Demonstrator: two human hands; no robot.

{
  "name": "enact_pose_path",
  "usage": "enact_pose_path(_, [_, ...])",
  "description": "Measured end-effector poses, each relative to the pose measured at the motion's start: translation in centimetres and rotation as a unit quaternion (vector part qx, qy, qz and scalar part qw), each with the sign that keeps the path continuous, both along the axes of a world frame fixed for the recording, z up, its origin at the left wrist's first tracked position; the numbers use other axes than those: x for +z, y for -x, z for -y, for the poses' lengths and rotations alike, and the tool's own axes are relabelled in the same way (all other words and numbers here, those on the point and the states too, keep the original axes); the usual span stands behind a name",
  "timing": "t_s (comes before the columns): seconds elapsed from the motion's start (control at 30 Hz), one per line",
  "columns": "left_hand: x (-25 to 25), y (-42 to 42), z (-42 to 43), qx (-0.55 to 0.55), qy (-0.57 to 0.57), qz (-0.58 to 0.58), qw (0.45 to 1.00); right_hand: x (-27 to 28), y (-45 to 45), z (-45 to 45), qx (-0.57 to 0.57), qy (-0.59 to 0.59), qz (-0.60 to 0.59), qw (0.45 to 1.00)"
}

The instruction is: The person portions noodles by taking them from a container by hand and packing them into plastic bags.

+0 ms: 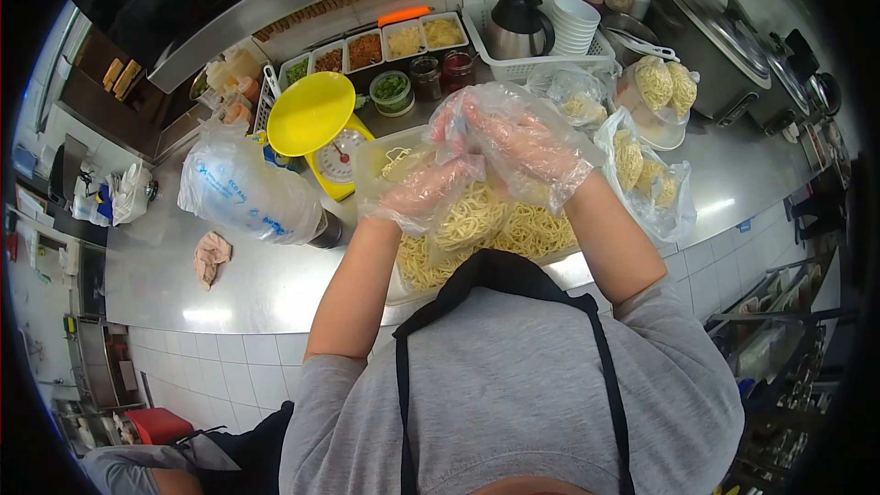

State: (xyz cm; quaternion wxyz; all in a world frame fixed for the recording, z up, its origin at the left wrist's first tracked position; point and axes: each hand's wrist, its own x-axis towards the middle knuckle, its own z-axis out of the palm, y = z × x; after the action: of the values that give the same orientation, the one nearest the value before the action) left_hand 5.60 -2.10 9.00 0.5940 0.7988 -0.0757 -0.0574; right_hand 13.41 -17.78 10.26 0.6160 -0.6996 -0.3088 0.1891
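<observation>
The person's two hands, both in clear plastic gloves, meet above a tray (395,286) of loose noodles (539,231) on the counter (257,289). Between and below them hangs a clear noodle bag (470,223), its filled end over the tray and closer to the near side than the hands. Its long axis appears to run from the bunched plastic at the far end down to the rounded, filled end, so the top lies at the fingers and the weight lies near of them.

The left hand (429,189) is the nearer one to the filled part, which lies just to the right of it and on its near side. The right hand (524,136) is farther off, up and to the right, its fingers pointing left toward the bunched top. Both hands look closed on the bag's plastic; the overlapping clear film hides exactly which fingertips pinch it.

To the right of the right hand lie other filled bags (629,161); to the left of the left hand stands a yellow scale (335,165).
</observation>
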Motion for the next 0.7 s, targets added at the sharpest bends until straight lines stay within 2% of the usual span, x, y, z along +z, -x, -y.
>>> enact_pose_path(0.03, [-0.7, -0.1, -0.1, 0.001, -0.002, 0.002, 1.000, 0.0, -0.2, 0.0, 0.015, -0.005, 0.011, 1.000])
enact_pose_path(0.07, [-1.1, -0.5, -0.4, -0.030, -0.066, -0.017, 0.997, 0.0, -0.3, 0.0, 0.030, -0.011, 0.023, 0.999])
enact_pose_path(0.1, [-2.2, -0.8, -1.0, -0.043, -0.080, -0.001, 0.996, 0.5, 0.0, 0.7, 0.076, -0.013, 0.060, 0.995])
enact_pose_path(0.13, [-3.4, -1.0, -1.6, -0.057, -0.093, 0.016, 0.994, -2.6, -1.2, 1.1, 0.074, 0.008, 0.324, 0.943])
enact_pose_path(0.17, [-5.3, -1.3, -1.3, -0.061, -0.053, 0.071, 0.994, -5.5, -2.7, 1.3, 0.061, 0.016, 0.570, 0.819])
enact_pose_path(0.2, [-5.8, -1.8, 0.0, -0.014, -0.048, 0.245, 0.968, -6.2, -2.4, 1.8, 0.107, 0.045, 0.438, 0.892])
enact_pose_path(0.23, [-6.4, -1.9, -0.1, -0.036, -0.040, 0.189, 0.981, -6.9, -2.0, 2.2, 0.124, 0.070, 0.296, 0.944])
enact_pose_path(0.3, [-10.3, -3.0, -0.1, -0.079, -0.075, 0.200, 0.974, -6.1, -1.8, 1.3, 0.158, 0.018, 0.342, 0.926])
enact_pose_path(0.33, [-12.2, -3.9, -0.4, -0.102, -0.126, 0.265, 0.950, -4.6, -0.9, 1.3, 0.181, -0.014, 0.364, 0.914])
enact_pose_path(0.37, [-8.9, -2.8, -0.4, -0.085, -0.130, 0.273, 0.949, -3.1, -0.1, 1.2, 0.203, -0.046, 0.385, 0.899])
enact_pose_path(0.43, [-3.3, -0.7, 0.5, -0.066, -0.008, 0.228, 0.971, -2.0, 0.4, 1.7, 0.088, 0.046, 0.320, 0.942])
enact_pose_path(0.47, [-3.1, -0.6, 0.4, -0.062, -0.009, 0.231, 0.971, -0.7, 0.8, 1.6, 0.050, 0.076, 0.296, 0.951])
enact_pose_path(0.53, [-2.9, -0.7, 0.8, -0.076, -0.047, 0.297, 0.951, 2.4, 2.1, 0.9, 0.101, -0.023, 0.161, 0.981])
enact_pose_path(0.63, [-8.6, -1.7, 1.1, -0.018, -0.043, 0.252, 0.967, 0.8, 2.5, 0.6, 0.127, 0.007, 0.165, 0.978])
enact_pose_path(0.7, [-9.0, -1.8, 0.6, -0.026, -0.023, 0.257, 0.966, -3.2, 1.7, 0.5, 0.121, -0.019, 0.141, 0.983])
